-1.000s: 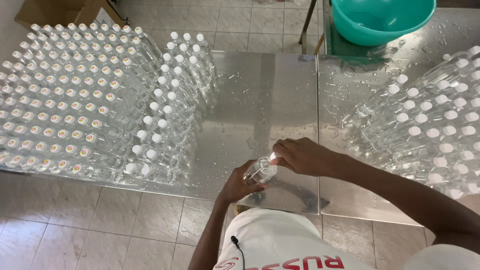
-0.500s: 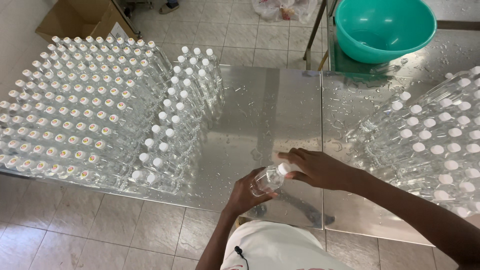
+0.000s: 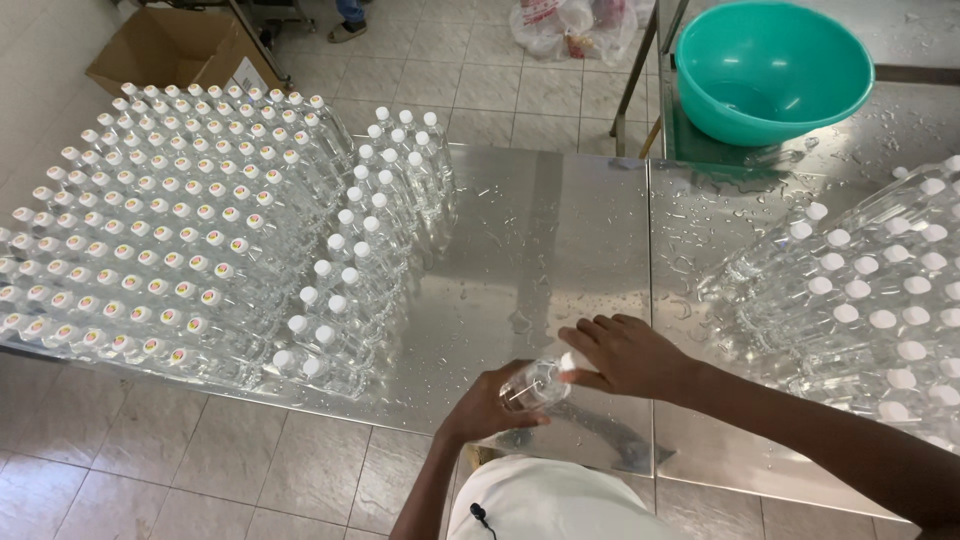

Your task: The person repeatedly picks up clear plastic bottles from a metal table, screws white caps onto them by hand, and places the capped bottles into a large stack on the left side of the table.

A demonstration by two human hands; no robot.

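Observation:
I hold one small clear plastic bottle point(image 3: 532, 383) tilted over the near edge of the wet steel table point(image 3: 545, 240). My left hand point(image 3: 487, 404) grips its body from below. My right hand point(image 3: 625, 353) closes over its white cap end. On the left stand several rows of capped clear bottles point(image 3: 180, 230), the nearest rows with plain white caps point(image 3: 345, 275). On the right stands another group of white-capped bottles point(image 3: 870, 290).
A teal plastic basin point(image 3: 770, 65) sits at the far right. On the tiled floor beyond the table lie a cardboard box point(image 3: 165, 50) and a plastic bag point(image 3: 575, 25). Water drops cover the steel surface.
The view has shifted, so both hands and the bottle sit lower in the frame. My right hand stays on the cap end and my left hand still holds the bottle's body.

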